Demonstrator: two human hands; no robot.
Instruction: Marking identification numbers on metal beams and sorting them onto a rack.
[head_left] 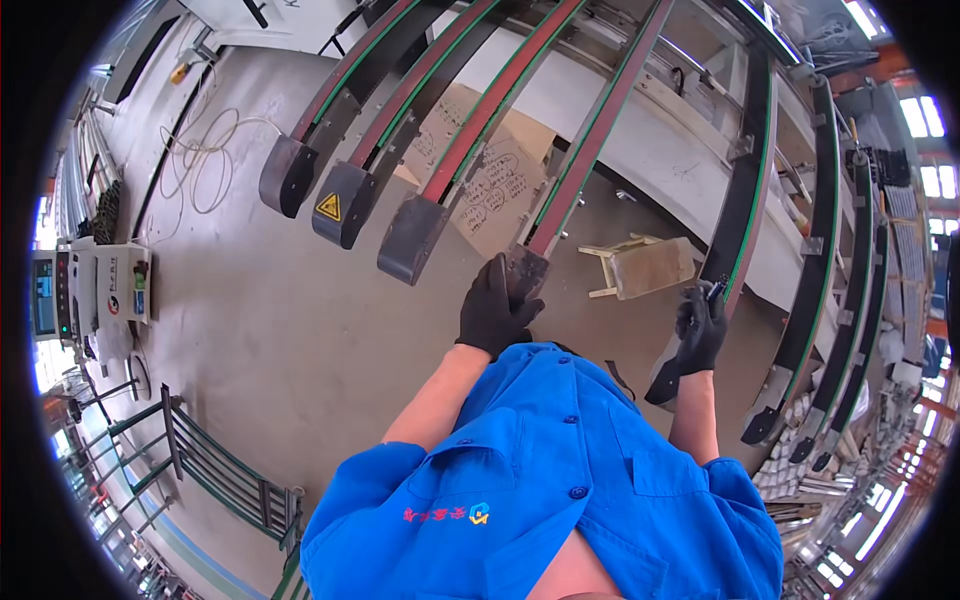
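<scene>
My left hand (pixel 492 311), in a black glove, is wrapped round the dark end cap (pixel 527 275) of a long conveyor arm (pixel 600 135) with a red-brown belt and a green edge strip. My right hand (pixel 700 330), also gloved in black, is closed on a small dark pen-like stick (pixel 717 290) that pokes out past the thumb and forefinger. That hand is beside another conveyor arm (pixel 741 205) with a black belt. The far end of the stick is too small to make out.
More conveyor arms (pixel 413 235) stick out at the left, one with a yellow warning sticker (pixel 330 207), and several at the right (pixel 822 270). Below them lie marked cardboard (pixel 490 190) and a small wooden stool (pixel 652 268). A hose (pixel 205 150), a control box (pixel 110 283) and a green rack (pixel 225 455) are at the left.
</scene>
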